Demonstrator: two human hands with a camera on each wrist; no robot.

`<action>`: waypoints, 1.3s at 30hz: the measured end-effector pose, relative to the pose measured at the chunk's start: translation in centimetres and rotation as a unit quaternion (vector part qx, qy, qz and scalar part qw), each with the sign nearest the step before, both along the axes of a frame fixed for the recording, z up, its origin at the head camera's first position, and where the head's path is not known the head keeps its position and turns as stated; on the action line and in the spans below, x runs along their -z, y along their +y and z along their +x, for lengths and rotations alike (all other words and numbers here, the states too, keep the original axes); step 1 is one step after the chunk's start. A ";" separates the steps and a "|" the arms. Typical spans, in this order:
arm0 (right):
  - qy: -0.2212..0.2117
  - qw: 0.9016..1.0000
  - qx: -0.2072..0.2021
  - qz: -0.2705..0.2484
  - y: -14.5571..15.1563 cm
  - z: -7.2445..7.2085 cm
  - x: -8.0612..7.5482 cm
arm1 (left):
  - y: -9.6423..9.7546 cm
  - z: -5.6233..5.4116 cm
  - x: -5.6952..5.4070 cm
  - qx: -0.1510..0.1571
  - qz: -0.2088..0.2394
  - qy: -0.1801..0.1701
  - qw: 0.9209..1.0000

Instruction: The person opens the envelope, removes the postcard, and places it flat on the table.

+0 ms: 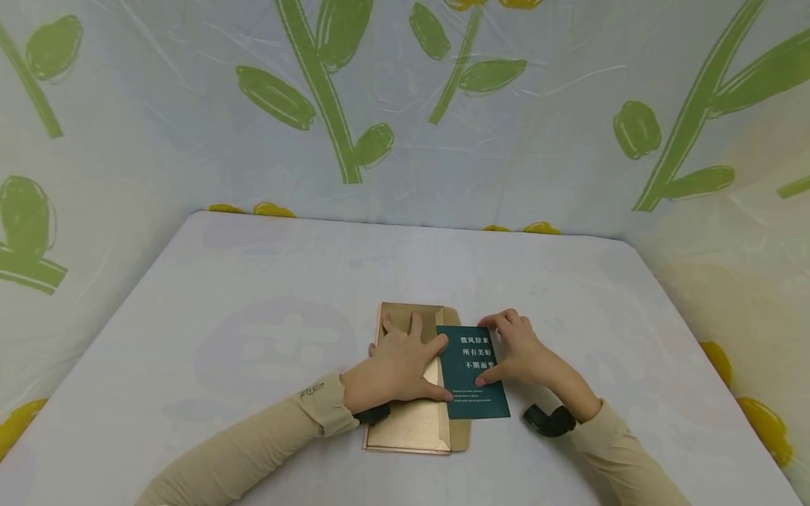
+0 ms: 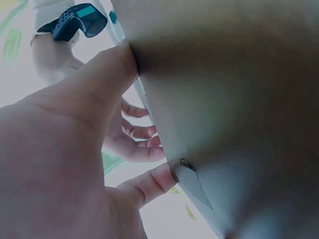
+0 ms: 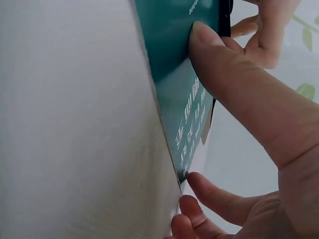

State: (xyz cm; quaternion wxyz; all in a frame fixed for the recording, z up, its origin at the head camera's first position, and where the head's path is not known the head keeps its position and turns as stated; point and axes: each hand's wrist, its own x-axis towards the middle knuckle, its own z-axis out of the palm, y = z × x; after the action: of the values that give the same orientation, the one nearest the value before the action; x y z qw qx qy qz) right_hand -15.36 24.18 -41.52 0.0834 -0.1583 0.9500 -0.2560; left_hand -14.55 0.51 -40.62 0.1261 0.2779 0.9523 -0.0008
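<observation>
A gold-brown envelope (image 1: 405, 430) lies on the table with its flap (image 1: 460, 429) turned out to the right. My left hand (image 1: 399, 365) is spread over it and presses it down, fingers straight, with the thumb and index tips right at the left edge of a dark green card (image 1: 471, 393). The card, with white Chinese lettering, overlaps the flap and sits against the envelope's opening. My right hand (image 1: 522, 355) holds the card by its right side. In the right wrist view the right thumb (image 3: 209, 40) lies on the card's face (image 3: 172, 59), with fingers bent at its far corner.
The white table cover (image 1: 266, 281) extends around the envelope. Behind and beside it hangs a pale cloth (image 1: 531, 161) printed with green leaves. A black wrist device (image 1: 549, 420) sits at the right wrist, low over the table.
</observation>
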 end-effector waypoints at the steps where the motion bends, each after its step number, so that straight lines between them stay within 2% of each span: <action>1: -0.001 1.000 -0.002 -0.003 0.0 0.0 0.0 | 0.0 0.0 0.0 0.000 0.000 0.000 1.000; 18: -0.024 0.999 -0.001 -0.027 0.1 -0.2 0.4 | -0.1 0.0 0.0 -0.006 0.004 0.000 1.000; 26: -0.028 0.999 -0.009 -0.015 0.1 -0.2 0.3 | -0.1 0.1 0.1 -0.010 0.007 -0.006 1.000; 31: -0.029 0.999 -0.005 -0.033 0.2 -0.2 0.4 | -0.1 0.1 0.0 -0.011 0.011 -0.008 1.000; 39: -0.068 0.996 0.008 -0.062 0.1 -0.3 0.3 | 0.0 0.1 0.1 -0.003 -0.002 0.005 1.000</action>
State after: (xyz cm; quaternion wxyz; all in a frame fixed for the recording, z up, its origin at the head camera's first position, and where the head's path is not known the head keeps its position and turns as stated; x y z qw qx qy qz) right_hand -15.70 24.31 -41.79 0.1357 -0.1380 0.9258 -0.3248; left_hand -14.47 0.46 -40.77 0.1222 0.2751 0.9536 -0.0033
